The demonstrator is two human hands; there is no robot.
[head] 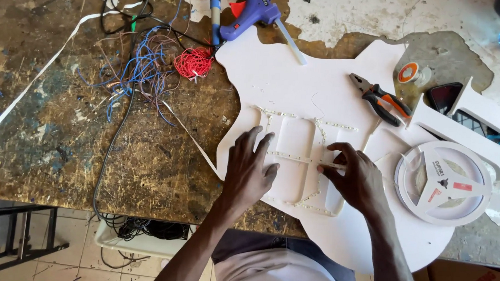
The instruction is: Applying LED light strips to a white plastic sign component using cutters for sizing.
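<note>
A guitar-shaped white board [297,86] lies on the worn workbench [53,137]. White light strips [308,158] are laid on it in a letter-like outline. My left hand [250,168] lies flat on the board with fingers spread, its fingertips on the strip's left part. My right hand [356,176] pinches the end of the horizontal strip between thumb and fingers near the outline's right side.
A reel of strip [444,182] sits at the right. Orange-handled pliers [381,99], a solder spool [408,72], a purple glue gun [254,8], a red wire coil [193,62] and tangled blue wires [138,68] lie at the back. A phone [444,95] rests by a white block.
</note>
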